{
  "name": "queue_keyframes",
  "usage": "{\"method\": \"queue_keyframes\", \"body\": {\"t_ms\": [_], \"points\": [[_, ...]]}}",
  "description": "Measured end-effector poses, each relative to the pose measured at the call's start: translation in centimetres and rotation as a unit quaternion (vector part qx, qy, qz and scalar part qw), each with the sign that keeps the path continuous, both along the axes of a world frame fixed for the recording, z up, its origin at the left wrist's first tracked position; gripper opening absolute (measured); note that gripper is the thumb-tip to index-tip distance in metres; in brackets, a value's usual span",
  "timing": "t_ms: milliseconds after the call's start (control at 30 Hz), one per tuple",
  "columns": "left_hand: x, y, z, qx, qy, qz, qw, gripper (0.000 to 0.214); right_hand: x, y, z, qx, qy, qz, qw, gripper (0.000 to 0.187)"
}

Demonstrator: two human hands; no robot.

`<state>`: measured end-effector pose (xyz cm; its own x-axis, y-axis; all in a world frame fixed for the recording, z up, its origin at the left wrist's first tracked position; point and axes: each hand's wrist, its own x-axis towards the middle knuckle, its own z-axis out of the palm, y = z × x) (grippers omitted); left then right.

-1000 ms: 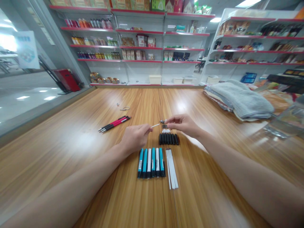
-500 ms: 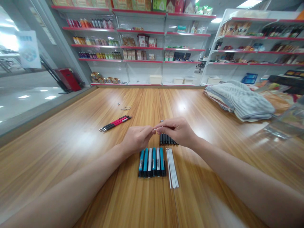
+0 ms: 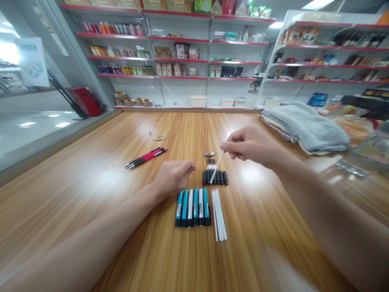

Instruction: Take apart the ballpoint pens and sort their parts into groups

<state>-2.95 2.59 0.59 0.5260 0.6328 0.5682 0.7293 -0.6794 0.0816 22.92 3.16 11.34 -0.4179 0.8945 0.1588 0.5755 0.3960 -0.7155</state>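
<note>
Pinched at one end by my right hand point(image 3: 251, 145), a thin white pen refill point(image 3: 217, 165) slants down over a row of black pen grips point(image 3: 220, 177). My left hand point(image 3: 173, 176) is closed just above the blue and white pen barrels point(image 3: 190, 207); whatever its fingers hold is hidden. Several white refills point(image 3: 220, 215) lie side by side to the right of those barrels. Beyond the grips are small white parts point(image 3: 210, 166), tiny dark springs point(image 3: 210, 161) and small metallic pieces point(image 3: 209, 154).
Several red and black pens point(image 3: 145, 157) lie to the left, with a thin curved strip point(image 3: 159, 138) and a small shiny piece point(image 3: 150, 132) behind them. Folded cloths point(image 3: 306, 123) and a clear container point(image 3: 364, 152) occupy the right. Stocked shelves point(image 3: 179, 39) stand past the table.
My hands have come apart. The right one has moved up and right with the refill now showing, uncovering the grips and small parts. My left hand has stayed nearly in place.
</note>
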Motion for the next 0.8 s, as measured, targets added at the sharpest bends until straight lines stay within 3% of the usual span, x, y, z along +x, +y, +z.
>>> {"method": "queue_keyframes", "body": {"t_ms": [67,133,233,567,800], "points": [[0.0,0.0,0.0,0.001,0.005,-0.001,1.000,0.023,0.2,-0.2,-0.2,-0.112,-0.105,0.046,0.987,0.039],[0.0,0.0,0.1,0.007,0.006,-0.003,1.000,0.023,-0.3,-0.6,-0.8,-0.220,-0.204,0.074,0.951,0.032],[0.0,0.1,0.1,0.025,0.002,-0.010,1.000,0.022,-1.4,-1.1,-1.9,-0.307,-0.299,0.104,0.898,0.026],[-0.2,0.2,0.0,0.048,0.004,-0.015,0.999,0.020,-1.8,-1.5,-2.7,-0.354,-0.414,0.211,0.812,0.028],[-0.2,0.3,-0.1,0.048,0.003,-0.023,0.999,0.019,-2.0,-1.3,-3.4,-0.338,-0.426,0.211,0.812,0.019]]}}
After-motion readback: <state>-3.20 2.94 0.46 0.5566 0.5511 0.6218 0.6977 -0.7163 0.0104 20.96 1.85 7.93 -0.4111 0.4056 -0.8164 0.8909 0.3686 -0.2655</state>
